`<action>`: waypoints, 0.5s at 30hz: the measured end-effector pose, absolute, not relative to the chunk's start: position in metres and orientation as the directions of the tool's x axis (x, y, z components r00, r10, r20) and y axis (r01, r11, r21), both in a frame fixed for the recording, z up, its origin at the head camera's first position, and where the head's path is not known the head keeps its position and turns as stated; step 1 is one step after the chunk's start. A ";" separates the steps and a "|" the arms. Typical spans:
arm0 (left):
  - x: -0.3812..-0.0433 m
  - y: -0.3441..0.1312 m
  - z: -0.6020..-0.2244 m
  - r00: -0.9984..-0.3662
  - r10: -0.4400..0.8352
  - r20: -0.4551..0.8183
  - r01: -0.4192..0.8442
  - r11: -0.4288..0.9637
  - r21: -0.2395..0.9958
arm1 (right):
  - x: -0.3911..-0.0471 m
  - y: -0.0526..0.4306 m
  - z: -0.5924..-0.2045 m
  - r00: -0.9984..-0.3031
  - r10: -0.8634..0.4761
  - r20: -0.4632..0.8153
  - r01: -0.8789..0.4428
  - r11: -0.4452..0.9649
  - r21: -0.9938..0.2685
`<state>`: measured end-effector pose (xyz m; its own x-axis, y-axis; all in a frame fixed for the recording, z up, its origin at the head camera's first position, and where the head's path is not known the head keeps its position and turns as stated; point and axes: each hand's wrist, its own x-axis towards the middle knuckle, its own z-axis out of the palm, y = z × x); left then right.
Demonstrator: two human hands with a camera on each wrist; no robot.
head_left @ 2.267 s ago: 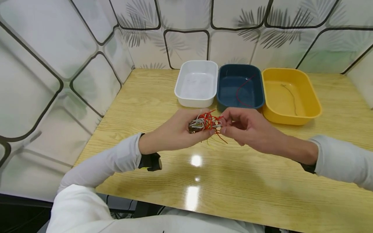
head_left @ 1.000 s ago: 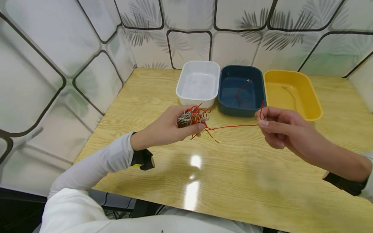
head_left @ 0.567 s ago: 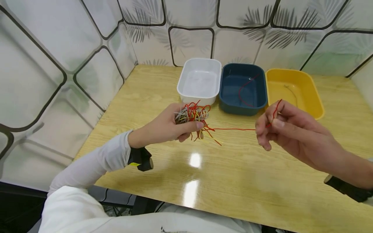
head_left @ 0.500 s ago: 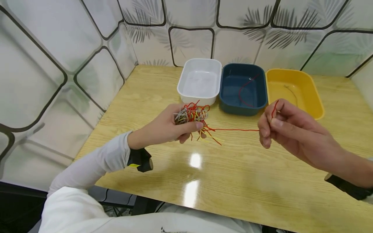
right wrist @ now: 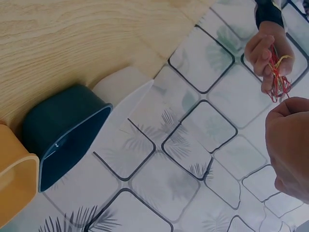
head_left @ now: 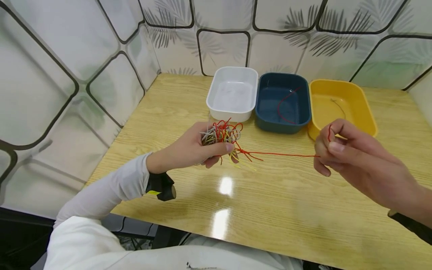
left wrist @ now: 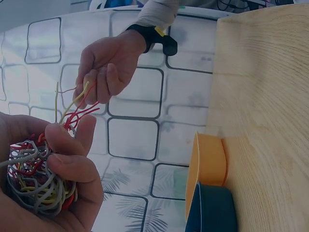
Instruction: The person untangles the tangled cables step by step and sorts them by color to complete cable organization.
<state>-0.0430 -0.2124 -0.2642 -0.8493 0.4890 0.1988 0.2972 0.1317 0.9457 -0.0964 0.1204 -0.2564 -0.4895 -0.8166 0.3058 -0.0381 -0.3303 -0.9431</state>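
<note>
My left hand (head_left: 199,149) grips a tangled bundle of thin wires (head_left: 221,134), mostly grey with red and yellow strands. Loose red and yellow ends stick out past the thumb. In the left wrist view, the fingers curl round the bundle (left wrist: 41,183). My right hand (head_left: 364,161) pinches the end of one red wire (head_left: 287,154) between thumb and forefinger. That wire runs nearly straight from the bundle to the right hand, above the table. In the right wrist view the back of the right hand (right wrist: 289,145) hides its fingertips.
Along the back of the wooden table (head_left: 270,210) stand a white bin (head_left: 233,114), a dark blue bin (head_left: 282,126) and a yellow bin (head_left: 368,125). A red wire (head_left: 279,107) lies in the blue bin, and a thin greyish wire (head_left: 339,107) in the yellow one. Patterned panels rise behind and left.
The right hand has moved away to the right from the bundle, drawing out a length of red wire. The left hand has shifted slightly left, still gripping the bundle.
</note>
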 end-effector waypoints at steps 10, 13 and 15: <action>-0.039 -0.221 -0.260 -0.827 0.485 0.285 0.365 0.076 0.928 | -0.095 0.137 -0.261 -0.589 -0.750 0.300 -0.014 -0.362 -0.932; -0.040 -0.223 -0.256 -0.820 0.470 0.327 0.407 0.077 0.910 | -0.103 0.142 -0.257 -0.637 -0.688 0.347 -0.070 -0.397 -0.915; -0.040 -0.222 -0.256 -0.823 0.472 0.317 0.403 0.091 0.911 | -0.106 0.145 -0.257 -0.664 -0.675 0.321 -0.059 -0.381 -0.923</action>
<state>-0.0397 -0.2224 -0.2565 -0.8226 0.4723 0.3165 0.4026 0.0908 0.9109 -0.1062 0.1445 -0.2571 -0.6638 -0.6753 0.3213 -0.0591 -0.3809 -0.9227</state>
